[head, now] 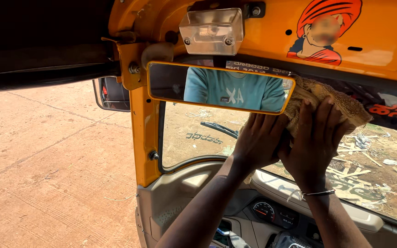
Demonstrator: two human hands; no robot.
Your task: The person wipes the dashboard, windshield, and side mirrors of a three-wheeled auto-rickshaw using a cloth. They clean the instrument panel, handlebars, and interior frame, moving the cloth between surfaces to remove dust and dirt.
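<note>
A tan-brown cloth [331, 103] lies against the orange-rimmed mirror [219, 87], which reflects a teal shirt, under an orange frame [145, 133].

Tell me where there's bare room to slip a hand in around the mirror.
Free: the left half of the mirror, between the orange pillar and the left hand, and the windscreen below it. Crowded: the mirror's right end, where the left hand and right hand press a brown cloth.

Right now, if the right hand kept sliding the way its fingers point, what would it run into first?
The right hand points up over the brown cloth. Going straight on, it would likely meet the orange roof panel above the windscreen first, though depth is hard to judge.
</note>
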